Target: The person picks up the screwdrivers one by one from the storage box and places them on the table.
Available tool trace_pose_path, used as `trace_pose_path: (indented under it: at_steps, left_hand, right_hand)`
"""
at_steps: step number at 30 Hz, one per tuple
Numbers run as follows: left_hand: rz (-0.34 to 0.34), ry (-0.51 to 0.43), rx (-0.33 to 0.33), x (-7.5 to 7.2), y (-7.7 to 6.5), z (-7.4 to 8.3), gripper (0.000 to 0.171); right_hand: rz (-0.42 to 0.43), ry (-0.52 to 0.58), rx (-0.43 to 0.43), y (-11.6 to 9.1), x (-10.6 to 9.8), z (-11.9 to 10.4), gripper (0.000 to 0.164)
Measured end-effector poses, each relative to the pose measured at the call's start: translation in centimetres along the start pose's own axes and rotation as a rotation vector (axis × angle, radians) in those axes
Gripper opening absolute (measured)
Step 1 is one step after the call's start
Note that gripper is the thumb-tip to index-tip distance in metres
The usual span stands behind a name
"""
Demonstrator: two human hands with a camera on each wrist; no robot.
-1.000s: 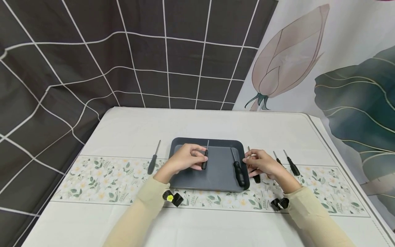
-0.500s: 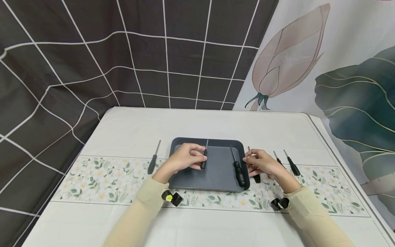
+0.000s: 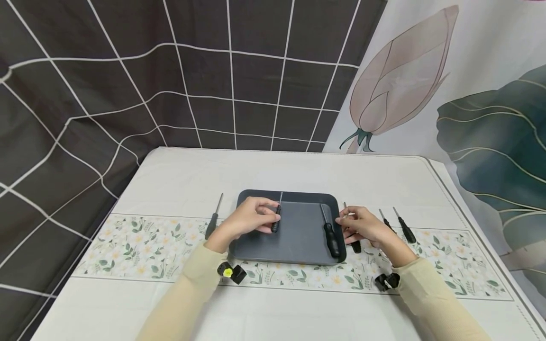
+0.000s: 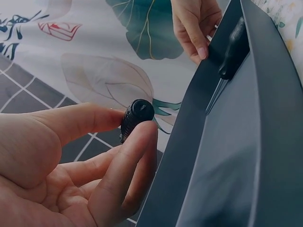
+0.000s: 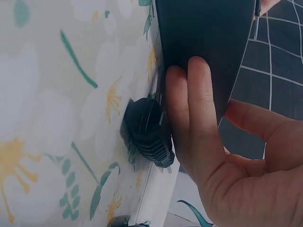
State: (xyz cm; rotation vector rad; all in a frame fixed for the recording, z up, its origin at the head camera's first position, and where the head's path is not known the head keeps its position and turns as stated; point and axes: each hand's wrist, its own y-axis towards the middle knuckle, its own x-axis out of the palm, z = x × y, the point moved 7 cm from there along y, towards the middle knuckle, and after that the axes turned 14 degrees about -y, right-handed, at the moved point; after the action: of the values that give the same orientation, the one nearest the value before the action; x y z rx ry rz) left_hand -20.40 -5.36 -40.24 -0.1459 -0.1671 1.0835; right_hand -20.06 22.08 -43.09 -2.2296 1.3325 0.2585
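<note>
My left hand [image 3: 248, 219] pinches a small screwdriver [image 3: 276, 220] by its black ridged handle, over the left half of the dark grey tray [image 3: 290, 261]. Its thin shaft points toward the tray's far rim. In the left wrist view the handle's end [image 4: 141, 111] shows between thumb and finger. My right hand [image 3: 362, 225] rests at the tray's right side. Straight fingers [image 5: 201, 94] lie against its outer wall, with the thumb at the rim. Inside the tray, along the right wall, lies a larger black screwdriver [image 3: 330, 239].
Left of the tray lies a grey-handled screwdriver [image 3: 212, 224], partly behind my left wrist. A black handle [image 3: 356, 246] shows under my right hand. Farther right lie two more screwdrivers, one of them a black screwdriver [image 3: 407, 233]. A dark checked curtain [image 3: 192, 71] hangs behind.
My left hand has moved a little to the left over the tray, with the small screwdriver in its fingers. The right hand and the tray have hardly moved.
</note>
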Motion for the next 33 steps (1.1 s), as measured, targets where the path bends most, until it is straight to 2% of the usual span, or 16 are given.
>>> trace_pose_path:
  at_steps: [8,17,24,33]
  left_hand:
    - [0.019,0.008,-0.013,-0.4,-0.3,0.4,0.045]
    - [0.041,0.000,-0.033,-1.4,-0.4,0.0,0.045]
    - [0.041,-0.001,-0.030,-2.0,-0.9,-0.2,0.045]
    - [0.081,-0.038,-0.032,-3.3,-1.7,-0.4,0.044]
  right_hand:
    - [0.005,-0.004,0.006,0.0,-0.2,0.2,0.030]
    - [-0.017,0.019,-0.013,0.0,-0.1,0.0,0.031]
    - [-0.018,-0.005,-0.015,0.0,-0.1,-0.1,0.031]
    - [-0.014,-0.022,-0.017,0.2,0.0,-0.1,0.029]
